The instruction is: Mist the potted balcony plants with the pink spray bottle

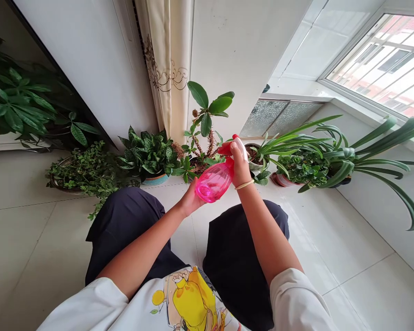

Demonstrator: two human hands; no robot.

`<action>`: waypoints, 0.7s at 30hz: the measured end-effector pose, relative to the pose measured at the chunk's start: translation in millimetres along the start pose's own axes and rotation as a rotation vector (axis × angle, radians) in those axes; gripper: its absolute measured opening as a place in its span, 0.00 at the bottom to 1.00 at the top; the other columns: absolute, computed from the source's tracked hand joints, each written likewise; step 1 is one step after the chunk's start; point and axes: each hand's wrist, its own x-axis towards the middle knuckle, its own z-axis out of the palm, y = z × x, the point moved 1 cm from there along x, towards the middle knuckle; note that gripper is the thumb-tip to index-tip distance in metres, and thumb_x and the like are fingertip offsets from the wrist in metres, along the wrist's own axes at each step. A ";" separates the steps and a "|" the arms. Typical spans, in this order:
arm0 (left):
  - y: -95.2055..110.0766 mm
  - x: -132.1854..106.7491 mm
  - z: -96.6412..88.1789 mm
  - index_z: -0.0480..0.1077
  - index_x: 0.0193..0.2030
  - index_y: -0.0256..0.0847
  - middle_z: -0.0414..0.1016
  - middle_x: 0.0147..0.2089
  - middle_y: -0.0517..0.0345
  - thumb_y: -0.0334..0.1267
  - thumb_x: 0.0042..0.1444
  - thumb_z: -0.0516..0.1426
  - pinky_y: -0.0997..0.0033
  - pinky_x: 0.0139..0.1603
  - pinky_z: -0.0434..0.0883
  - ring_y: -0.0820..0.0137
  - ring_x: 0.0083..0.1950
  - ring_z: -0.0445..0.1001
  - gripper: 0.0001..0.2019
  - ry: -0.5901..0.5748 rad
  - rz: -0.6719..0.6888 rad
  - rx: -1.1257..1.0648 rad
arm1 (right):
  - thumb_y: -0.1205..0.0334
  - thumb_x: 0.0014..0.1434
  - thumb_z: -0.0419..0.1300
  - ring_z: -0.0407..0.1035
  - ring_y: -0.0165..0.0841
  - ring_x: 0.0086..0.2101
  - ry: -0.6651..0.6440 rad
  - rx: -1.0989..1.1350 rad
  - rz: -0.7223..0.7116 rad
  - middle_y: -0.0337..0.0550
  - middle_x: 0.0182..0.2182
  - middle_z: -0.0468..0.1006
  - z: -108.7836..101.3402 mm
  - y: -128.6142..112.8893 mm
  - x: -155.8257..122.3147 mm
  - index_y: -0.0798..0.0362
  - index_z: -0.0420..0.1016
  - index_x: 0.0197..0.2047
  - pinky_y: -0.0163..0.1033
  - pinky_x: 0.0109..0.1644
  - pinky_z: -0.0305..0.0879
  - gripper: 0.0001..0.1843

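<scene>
On a tiled floor (31,248) lined with a row of potted plants (148,154), a pink spray bottle (212,181) is held tilted in both hands, near a thorny-stemmed plant (209,122).

The bottle's base is cupped by the left hand (190,198) and its neck is wrapped by the right hand (240,168); whether the trigger is being squeezed cannot be told. The base would best be kept supported, the spray head (242,148) turned squarely to the leaves, and the trigger worked in short, full strokes. Mottled foliage is held in a blue pot (155,179), soil and strap-like leaves in a white pot (266,168); inside the bottle, the liquid level cannot be made out.
</scene>
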 end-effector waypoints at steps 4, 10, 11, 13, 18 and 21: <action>-0.9 1.1 2.5 0.66 0.68 0.40 0.69 0.66 0.40 0.61 0.60 0.56 0.56 0.53 0.74 0.52 0.62 0.72 0.36 0.034 -0.008 -0.007 | 0.35 0.58 0.58 0.74 0.33 0.42 0.002 0.041 0.053 0.41 0.40 0.79 -3.4 2.7 1.6 0.48 0.73 0.48 0.40 0.43 0.71 0.26; 4.0 2.6 9.0 0.64 0.69 0.42 0.68 0.68 0.43 0.58 0.60 0.58 0.57 0.60 0.71 0.53 0.67 0.68 0.35 0.017 0.019 -0.027 | 0.38 0.60 0.59 0.72 0.31 0.32 0.043 0.022 -0.022 0.37 0.29 0.75 -3.4 6.6 4.0 0.48 0.73 0.48 0.38 0.38 0.70 0.23; 4.8 3.0 8.7 0.64 0.69 0.41 0.68 0.68 0.43 0.58 0.60 0.58 0.57 0.61 0.70 0.53 0.67 0.68 0.35 0.014 0.025 -0.030 | 0.38 0.60 0.58 0.71 0.30 0.30 0.061 0.015 -0.035 0.37 0.28 0.74 -2.9 6.9 3.7 0.47 0.73 0.49 0.38 0.36 0.69 0.24; 5.4 3.8 6.7 0.65 0.68 0.39 0.69 0.67 0.42 0.58 0.60 0.58 0.57 0.62 0.69 0.53 0.67 0.68 0.35 0.014 0.023 -0.036 | 0.37 0.60 0.58 0.69 0.30 0.28 0.090 0.010 -0.046 0.36 0.26 0.72 -1.9 6.9 3.0 0.47 0.72 0.50 0.37 0.33 0.68 0.25; 1.6 4.7 4.2 0.66 0.67 0.38 0.70 0.66 0.40 0.60 0.60 0.57 0.56 0.57 0.72 0.52 0.63 0.72 0.36 0.009 0.001 -0.029 | 0.36 0.59 0.59 0.72 0.31 0.34 0.038 -0.001 -0.015 0.38 0.32 0.76 -2.5 3.8 3.7 0.47 0.72 0.49 0.37 0.37 0.70 0.25; -1.0 4.5 7.0 0.65 0.68 0.40 0.69 0.66 0.39 0.62 0.59 0.57 0.55 0.52 0.74 0.51 0.61 0.73 0.36 0.009 -0.018 -0.006 | 0.37 0.57 0.61 0.73 0.31 0.35 0.031 0.043 0.022 0.38 0.33 0.77 -5.1 4.1 7.0 0.48 0.70 0.51 0.37 0.38 0.69 0.28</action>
